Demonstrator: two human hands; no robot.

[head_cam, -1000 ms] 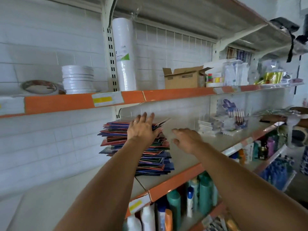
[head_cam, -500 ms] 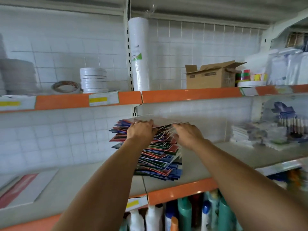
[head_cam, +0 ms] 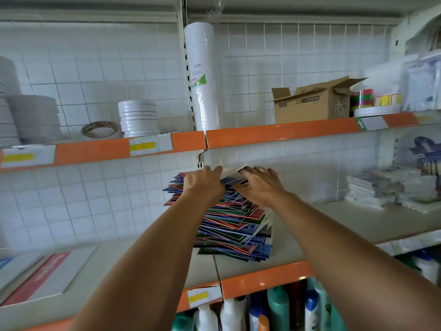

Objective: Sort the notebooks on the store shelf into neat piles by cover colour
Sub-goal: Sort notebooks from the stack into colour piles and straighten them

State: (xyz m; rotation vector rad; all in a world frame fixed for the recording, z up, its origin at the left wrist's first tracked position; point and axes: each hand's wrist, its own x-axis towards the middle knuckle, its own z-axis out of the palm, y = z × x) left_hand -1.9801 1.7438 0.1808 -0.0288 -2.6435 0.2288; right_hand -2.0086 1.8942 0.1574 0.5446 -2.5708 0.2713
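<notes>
**Both hands at the top of the mixed stack**

The stack of notebooks (head_cam: 232, 218) stands on the middle shelf (head_cam: 358, 218), fanned and skewed, red, blue and green covers mingled. The left hand (head_cam: 202, 185) curls over the top notebooks' far edge; the right hand (head_cam: 259, 185) lies spread and flat beside it, probably steadying the pile so an upper batch can come off for sorting.

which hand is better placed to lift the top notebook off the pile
Probably the left hand: its fingers curl over the far edge of the top notebook, which is already tilted up off the pile. The right hand lies flatter on the covers, better for steadying.
</notes>
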